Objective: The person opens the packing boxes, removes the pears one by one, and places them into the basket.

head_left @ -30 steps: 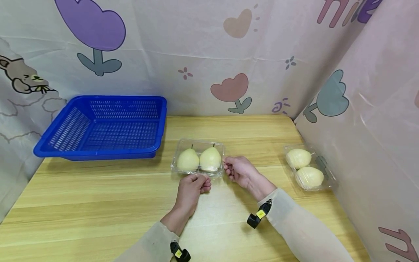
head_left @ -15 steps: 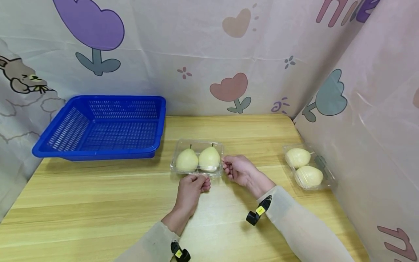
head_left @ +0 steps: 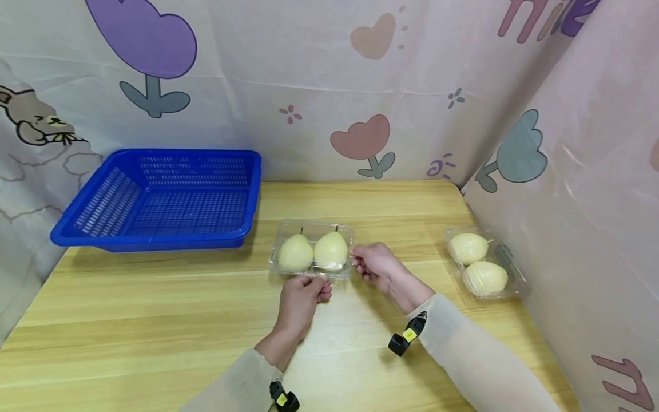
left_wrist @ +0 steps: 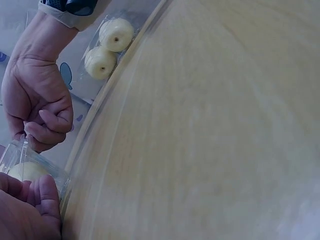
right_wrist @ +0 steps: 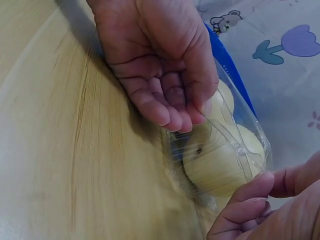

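A clear plastic clamshell box [head_left: 275, 267] stands at the middle of the table with two pale yellow pears [head_left: 296, 253] in it, their stems up. My left hand [head_left: 300, 302] pinches the box's front edge between thumb and fingers. At the right end, my right hand [head_left: 380, 266] pinches the box edge near the corner. From the right wrist, the left hand [right_wrist: 160, 60] shows with thumb and fingertips at the plastic rim, and the right hand [right_wrist: 270, 205] grips the nearer corner. The left wrist view shows both hands at the box.
A blue slotted plastic basket [head_left: 246, 229] stands at the back left of the wooden table [head_left: 154, 326]. Another clear box [head_left: 516, 278] with two pears lies at the right edge by the patterned cloth [head_left: 582, 200]. The cloth also hangs behind the table.
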